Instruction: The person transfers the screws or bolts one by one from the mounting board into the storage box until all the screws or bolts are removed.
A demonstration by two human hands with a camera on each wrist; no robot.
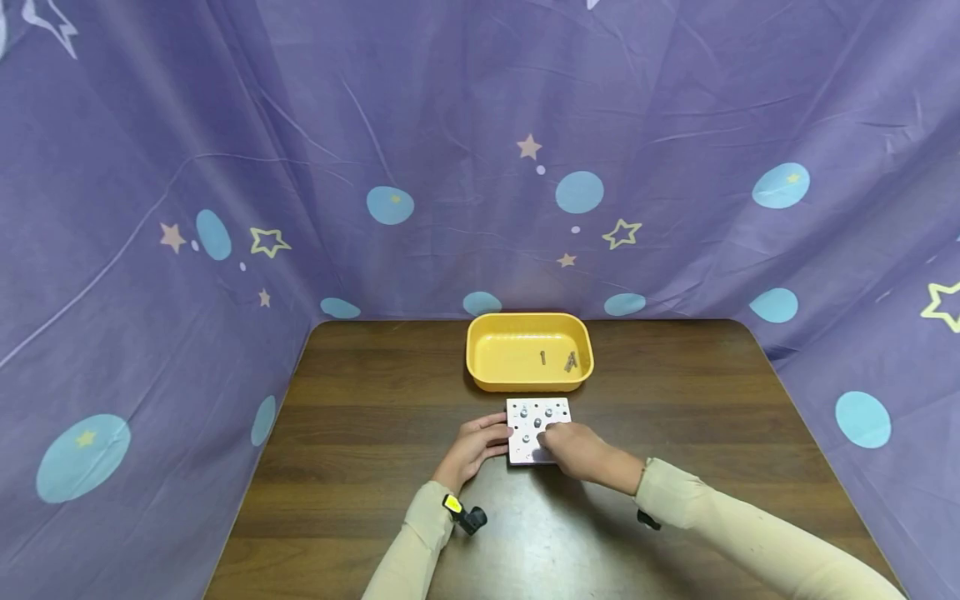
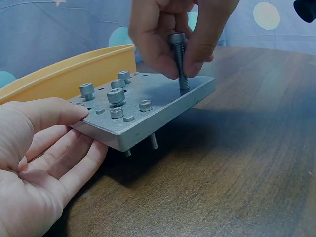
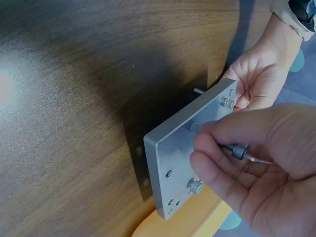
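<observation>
A metal plate (image 1: 525,455) with drilled holes lies between both hands, held off the table. My left hand (image 2: 39,153) grips its left edge, thumb on the top face and fingers underneath. Several socket head screws (image 2: 116,96) stand in the plate, and threaded ends poke out below. In my right hand (image 1: 581,450), thumb and fingers pinch a dark socket head screw (image 2: 178,49), nearly upright, its threaded tip at the plate near the right edge. The right wrist view shows this screw's head (image 3: 239,151) behind the fingertips; how deep the tip sits I cannot tell.
A yellow bin (image 1: 528,387) stands just beyond the plate, with a few loose screws (image 1: 572,362) inside. The brown wooden table (image 1: 360,433) meets a purple curtain (image 1: 450,100) at the back and sides.
</observation>
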